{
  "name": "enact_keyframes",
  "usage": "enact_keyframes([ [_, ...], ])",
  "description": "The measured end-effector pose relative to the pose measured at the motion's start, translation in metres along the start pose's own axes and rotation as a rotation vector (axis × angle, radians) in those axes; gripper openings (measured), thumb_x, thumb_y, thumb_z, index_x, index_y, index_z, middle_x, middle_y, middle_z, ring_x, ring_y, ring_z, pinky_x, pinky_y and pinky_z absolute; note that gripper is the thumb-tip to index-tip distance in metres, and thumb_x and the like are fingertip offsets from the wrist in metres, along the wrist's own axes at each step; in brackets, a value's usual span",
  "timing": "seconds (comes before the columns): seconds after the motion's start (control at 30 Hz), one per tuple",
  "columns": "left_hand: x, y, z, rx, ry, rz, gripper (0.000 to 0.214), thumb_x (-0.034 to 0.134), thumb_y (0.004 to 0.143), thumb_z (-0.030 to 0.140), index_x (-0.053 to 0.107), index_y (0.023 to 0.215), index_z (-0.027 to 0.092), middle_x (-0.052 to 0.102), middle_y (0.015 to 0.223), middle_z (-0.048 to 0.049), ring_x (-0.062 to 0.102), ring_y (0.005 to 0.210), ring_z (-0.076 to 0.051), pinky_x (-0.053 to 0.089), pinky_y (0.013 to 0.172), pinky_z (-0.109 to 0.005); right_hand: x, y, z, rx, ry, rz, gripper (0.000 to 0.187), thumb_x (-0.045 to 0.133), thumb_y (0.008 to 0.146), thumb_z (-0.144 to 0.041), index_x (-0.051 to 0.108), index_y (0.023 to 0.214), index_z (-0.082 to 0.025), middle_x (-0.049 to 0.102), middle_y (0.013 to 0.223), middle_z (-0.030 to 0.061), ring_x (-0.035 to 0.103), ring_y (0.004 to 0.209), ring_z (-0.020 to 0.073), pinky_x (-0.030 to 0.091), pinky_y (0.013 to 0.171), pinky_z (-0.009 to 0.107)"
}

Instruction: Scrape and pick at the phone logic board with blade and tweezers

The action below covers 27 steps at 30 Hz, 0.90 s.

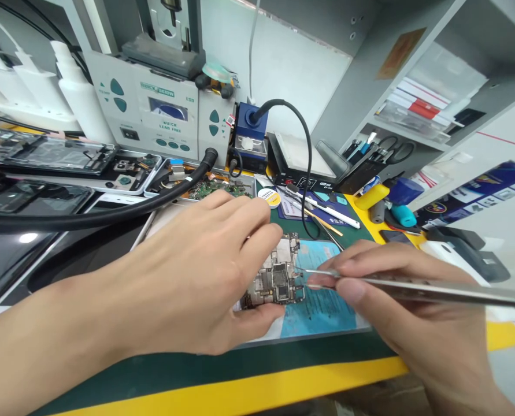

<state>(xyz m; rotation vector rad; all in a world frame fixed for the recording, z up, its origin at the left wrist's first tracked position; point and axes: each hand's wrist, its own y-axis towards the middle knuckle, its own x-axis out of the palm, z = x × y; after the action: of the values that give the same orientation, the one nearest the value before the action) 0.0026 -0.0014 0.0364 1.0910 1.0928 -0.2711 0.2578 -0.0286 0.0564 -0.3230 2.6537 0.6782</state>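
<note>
My left hand is closed on a phone circuit board, thumb along the near edge and fingers over the far side. The palm hides the board's left part. Under the board lies a blue and white printed sheet or booklet. In my right hand is a pair of metal tweezers, pinched between thumb and fingers. Their thin tips point left and reach the board's right edge; whether they touch it I cannot tell.
A hot air rework station stands behind, its black hose crossing the left side. Phone parts lie at left. Beyond the board are a white pen-like tool, a black holder with scissors and a yellow bottle.
</note>
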Motion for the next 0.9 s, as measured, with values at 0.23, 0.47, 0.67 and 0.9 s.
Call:
enact_keyframes([
  [0.23,-0.003,0.002,0.002,0.007,0.021,0.01,0.046,0.068,0.092,0.041,0.072,0.115,0.001,0.068,0.1,-0.0188,0.066,0.091,-0.037,0.056,0.074,-0.053,0.003,-0.004,-0.004,-0.15,-0.151,-0.031,0.033,0.078,0.086,0.001,0.079,0.104,-0.027,0.084,0.097,-0.0033,0.079,0.091,0.0142,0.065,0.086,0.021],
  [0.47,-0.003,0.002,0.003,0.015,0.028,0.013,0.045,0.07,0.09,0.04,0.072,0.115,0.003,0.068,0.103,-0.0186,0.067,0.091,-0.038,0.055,0.072,-0.053,0.005,-0.004,-0.002,-0.138,-0.197,-0.03,0.03,0.078,0.087,-0.003,0.079,0.103,-0.029,0.085,0.096,-0.0018,0.081,0.088,0.018,0.068,0.078,0.027],
  [0.67,-0.003,0.003,0.003,0.012,0.036,0.019,0.045,0.07,0.091,0.042,0.071,0.115,0.004,0.068,0.103,-0.0177,0.066,0.092,-0.037,0.055,0.074,-0.053,0.019,0.011,-0.009,-0.107,-0.221,0.078,0.021,0.094,0.081,-0.035,0.082,0.097,-0.029,0.084,0.088,0.0054,0.082,0.083,0.0294,0.071,0.071,0.041],
  [0.9,-0.004,0.003,0.004,0.02,0.034,0.016,0.045,0.069,0.091,0.041,0.072,0.113,0.003,0.068,0.1,-0.018,0.067,0.089,-0.038,0.055,0.072,-0.053,0.017,0.011,-0.009,-0.119,-0.215,0.062,0.017,0.093,0.081,-0.032,0.082,0.094,-0.029,0.084,0.087,0.0053,0.082,0.083,0.0298,0.072,0.071,0.041],
])
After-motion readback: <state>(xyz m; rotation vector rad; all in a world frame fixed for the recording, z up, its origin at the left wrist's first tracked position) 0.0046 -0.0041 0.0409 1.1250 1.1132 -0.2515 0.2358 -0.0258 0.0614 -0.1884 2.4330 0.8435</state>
